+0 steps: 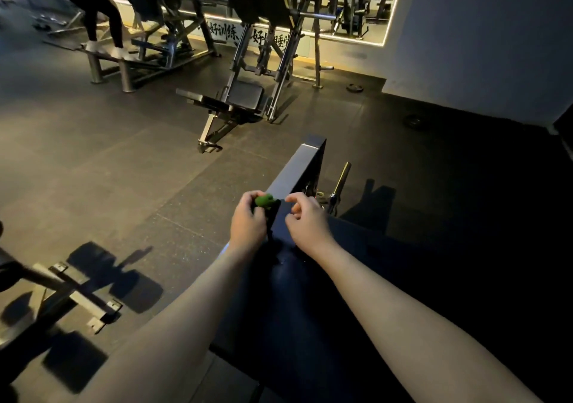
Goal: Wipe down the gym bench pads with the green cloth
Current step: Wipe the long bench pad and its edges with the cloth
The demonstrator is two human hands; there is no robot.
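A dark bench pad (291, 303) stretches away from me, and its raised back pad (297, 167) slopes up beyond my hands. My left hand (248, 222) is closed around a bunched green cloth (264, 201), of which only a small green lump shows above the fingers. A dark part hangs below it. My right hand (305, 219) hovers just right of the cloth with fingers curled and apart, holding nothing. Both hands are over the near end of the back pad.
A metal bar (339, 184) leans right of the back pad. Another bench machine (235, 98) stands ahead on the dark rubber floor. A person stands on a machine at the far left (93, 8). A frame foot (77, 300) lies at my lower left. Weight plates (414, 121) lie by the wall.
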